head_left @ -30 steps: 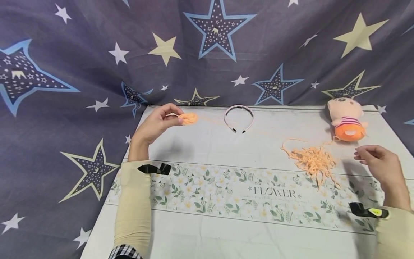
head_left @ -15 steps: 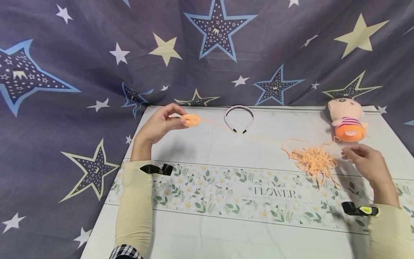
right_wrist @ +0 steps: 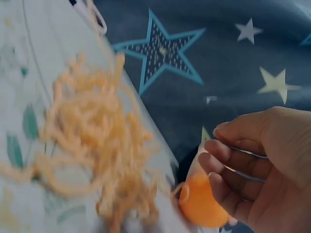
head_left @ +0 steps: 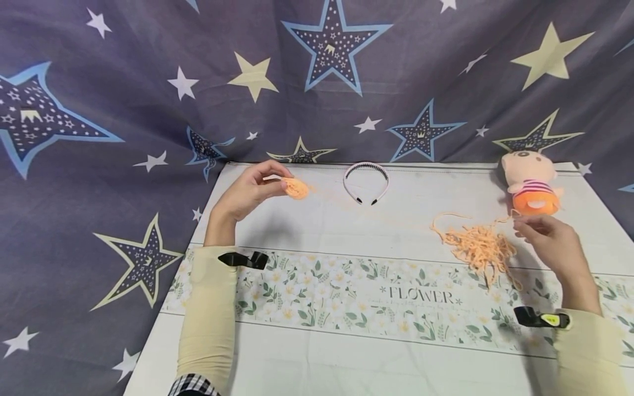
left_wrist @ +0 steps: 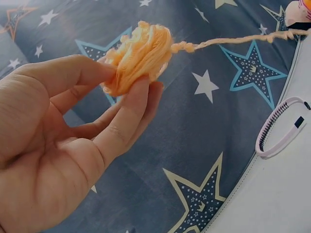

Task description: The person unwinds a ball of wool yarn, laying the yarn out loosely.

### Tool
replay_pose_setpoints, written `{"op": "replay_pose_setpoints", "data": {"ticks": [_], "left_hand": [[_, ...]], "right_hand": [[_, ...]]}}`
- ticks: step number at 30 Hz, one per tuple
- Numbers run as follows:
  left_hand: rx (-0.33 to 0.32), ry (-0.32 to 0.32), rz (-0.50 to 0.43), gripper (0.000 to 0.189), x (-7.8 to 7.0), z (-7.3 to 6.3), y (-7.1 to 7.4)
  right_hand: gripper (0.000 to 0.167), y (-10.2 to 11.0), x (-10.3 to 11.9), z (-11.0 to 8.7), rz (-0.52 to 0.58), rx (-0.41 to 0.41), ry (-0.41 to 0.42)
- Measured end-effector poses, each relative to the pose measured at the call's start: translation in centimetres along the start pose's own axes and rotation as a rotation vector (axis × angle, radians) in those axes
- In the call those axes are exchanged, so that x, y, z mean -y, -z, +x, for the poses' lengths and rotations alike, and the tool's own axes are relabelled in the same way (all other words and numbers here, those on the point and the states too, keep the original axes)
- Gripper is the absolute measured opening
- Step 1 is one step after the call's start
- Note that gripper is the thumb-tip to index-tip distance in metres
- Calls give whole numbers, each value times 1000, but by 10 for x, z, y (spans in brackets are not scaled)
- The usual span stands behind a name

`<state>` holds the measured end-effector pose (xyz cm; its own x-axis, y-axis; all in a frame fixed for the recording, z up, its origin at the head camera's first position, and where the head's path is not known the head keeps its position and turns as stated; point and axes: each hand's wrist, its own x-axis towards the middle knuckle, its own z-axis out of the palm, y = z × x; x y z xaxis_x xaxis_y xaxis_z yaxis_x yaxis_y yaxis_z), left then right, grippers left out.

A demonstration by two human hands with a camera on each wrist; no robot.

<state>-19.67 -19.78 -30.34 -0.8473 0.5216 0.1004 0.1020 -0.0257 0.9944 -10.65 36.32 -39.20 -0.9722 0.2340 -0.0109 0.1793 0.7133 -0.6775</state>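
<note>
Between thumb and fingertips, my left hand (head_left: 247,192) pinches a small wound bundle of orange yarn (left_wrist: 138,58), raised over the table's far left. A strand of yarn (left_wrist: 233,40) runs from the bundle off to the right. Toward the right side lies a loose, tangled heap of the same yarn (head_left: 480,246). My right hand (head_left: 555,245) hovers just right of this heap, its fingers loosely bent with nothing seen between them in the right wrist view. Behind that hand sits a plush toy (head_left: 532,184) with a striped top and an orange lower body.
A pale pink headband (head_left: 388,179) with dark teeth lies at the back middle of the white table (head_left: 346,363). A floral strip (head_left: 342,300) marked FLOWER crosses the tabletop. Dark star-patterned cloth (head_left: 416,66) hangs behind and at the left.
My right hand has moved left toward the yarn heap. My left hand has shifted slightly right and nearer with the yarn bundle, which has turned a little. Toy and headband have stayed put.
</note>
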Motion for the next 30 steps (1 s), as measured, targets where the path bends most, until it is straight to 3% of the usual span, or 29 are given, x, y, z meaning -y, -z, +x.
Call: {"op": "replay_pose_setpoints", "data": {"ticks": [3,7,13,18,23,30], "left_hand": [[-5,5,21,19,0,1,-1],[-2,12,23,22,1,3,-4],[24,16,7,30,2,8,-11],[41,35,-30,32,0,11,-17],[67,30,-1,25,2,14,-23],[84,55,-20,21,5,17,-27]], "right_hand": [[43,-5,18,1,16,-50,54],[32,-19,51,4,70,-111,186],[18,-56,108,8,205,-97,379],[17,-96,151,10,321,18,530],[21,-133,190,4,359,156,652],[21,-168,220,-7,377,322,664]]}}
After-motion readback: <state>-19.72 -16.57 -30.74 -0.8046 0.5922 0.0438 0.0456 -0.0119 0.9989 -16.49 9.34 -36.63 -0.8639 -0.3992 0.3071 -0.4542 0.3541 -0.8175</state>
